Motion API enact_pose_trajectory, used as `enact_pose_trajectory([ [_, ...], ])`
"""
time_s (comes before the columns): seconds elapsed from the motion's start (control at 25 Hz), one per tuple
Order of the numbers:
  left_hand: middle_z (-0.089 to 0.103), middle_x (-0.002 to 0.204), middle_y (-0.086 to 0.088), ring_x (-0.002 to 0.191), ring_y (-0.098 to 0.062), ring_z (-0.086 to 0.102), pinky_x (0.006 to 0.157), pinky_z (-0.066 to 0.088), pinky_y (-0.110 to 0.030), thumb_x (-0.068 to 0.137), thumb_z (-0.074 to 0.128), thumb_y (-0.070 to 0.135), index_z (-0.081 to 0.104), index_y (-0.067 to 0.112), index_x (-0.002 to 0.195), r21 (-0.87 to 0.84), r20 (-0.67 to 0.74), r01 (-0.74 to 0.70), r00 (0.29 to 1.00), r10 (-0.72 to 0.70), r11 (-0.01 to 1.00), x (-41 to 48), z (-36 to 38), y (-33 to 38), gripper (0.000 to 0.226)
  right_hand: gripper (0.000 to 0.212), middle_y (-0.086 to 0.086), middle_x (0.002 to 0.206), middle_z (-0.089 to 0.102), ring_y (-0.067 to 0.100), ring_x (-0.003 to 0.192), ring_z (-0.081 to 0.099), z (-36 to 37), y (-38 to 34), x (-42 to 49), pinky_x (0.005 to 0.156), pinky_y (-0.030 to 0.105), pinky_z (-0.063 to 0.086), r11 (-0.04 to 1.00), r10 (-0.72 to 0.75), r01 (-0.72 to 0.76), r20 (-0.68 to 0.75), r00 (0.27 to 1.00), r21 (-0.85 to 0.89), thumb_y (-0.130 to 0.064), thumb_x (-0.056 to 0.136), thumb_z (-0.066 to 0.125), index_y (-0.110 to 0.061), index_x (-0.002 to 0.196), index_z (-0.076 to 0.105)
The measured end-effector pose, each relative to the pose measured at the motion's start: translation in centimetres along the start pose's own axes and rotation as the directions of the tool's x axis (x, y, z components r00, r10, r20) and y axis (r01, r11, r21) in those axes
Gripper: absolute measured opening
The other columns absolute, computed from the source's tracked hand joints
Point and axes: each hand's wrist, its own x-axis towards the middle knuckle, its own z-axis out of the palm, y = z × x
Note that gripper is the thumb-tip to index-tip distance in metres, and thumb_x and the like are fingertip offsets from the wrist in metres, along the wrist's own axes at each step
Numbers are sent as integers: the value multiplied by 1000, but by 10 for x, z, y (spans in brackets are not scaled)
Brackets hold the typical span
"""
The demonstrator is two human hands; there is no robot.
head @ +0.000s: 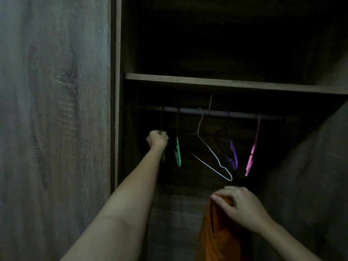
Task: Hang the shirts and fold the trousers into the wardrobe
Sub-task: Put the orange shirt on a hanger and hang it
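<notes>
Left hand (157, 138): is reaching into the wardrobe, its fingers curling round the end hanger (161, 117) just under the rail (190, 110).
End hanger: is showing dimly, its colour too dark to tell; judging by the grip, it is being taken for the shirt.
Lift-off: the hook is probably wanting a rise up and over the rail, not a downward tug, while staying clear of the green hanger (178, 153) just beside it.
Right hand (239, 206): is pinching the orange shirt (218, 232) by a bunched top edge, low before the opening.
Orange shirt: is dangling limp and is likely needing its neck opened before the hanger goes in.
Side panel (56, 110): is filling the left, wood-grained.
Shelf (207, 82): is spanning above the rail, its contents lost in darkness.
Spare hangers: white (208, 148), purple (232, 153) and pink (251, 159) are hanging rightward.
Room: is lying very dim.
</notes>
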Motion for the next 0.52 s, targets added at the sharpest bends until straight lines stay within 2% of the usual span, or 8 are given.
enact_pose_trajectory([
  [0.08,61,94,-4,90,-13,61,77,48,-23,95,52,13,62,7,108,14,4,-20,1000,19,1000,-1,-5,4,17,70,-25,86,56,-4,85,56,-2,1,-2,78,22,50,1000,-5,5,-21,1000,7,-76,64,18,-42,103,65],
  [0.24,63,113,-12,103,-21,62,86,52,-28,95,51,14,61,2,114,158,7,-15,1000,14,987,-10,-20,4,24,70,-25,89,55,-6,87,55,-5,-9,-3,78,18,48,999,-46,46,-38,998,-13,-76,67,18,-40,106,64],
  [0.32,62,113,-13,103,-23,62,83,51,-30,96,50,17,60,2,115,208,19,-31,999,28,978,-19,-32,14,26,57,-22,94,56,-4,88,54,-6,-18,-3,77,16,45,997,-66,65,-15,998,-39,-70,78,28,-39,109,63],
  [0.4,61,114,-12,103,-23,61,82,52,-32,97,49,17,58,3,115,218,28,-39,999,34,975,-26,-44,31,25,34,-21,97,56,-5,88,52,-9,-26,-4,77,14,42,995,-86,87,15,996,-58,-54,90,41,-38,111,62],
  [0.52,59,120,-13,104,-24,59,77,51,-30,97,48,15,57,3,118,221,1,-21,1000,21,975,-36,-47,47,26,27,-23,99,57,-8,89,51,-20,-32,-10,76,14,41,989,-135,135,5,991,-63,-50,92,43,-41,109,62],
])
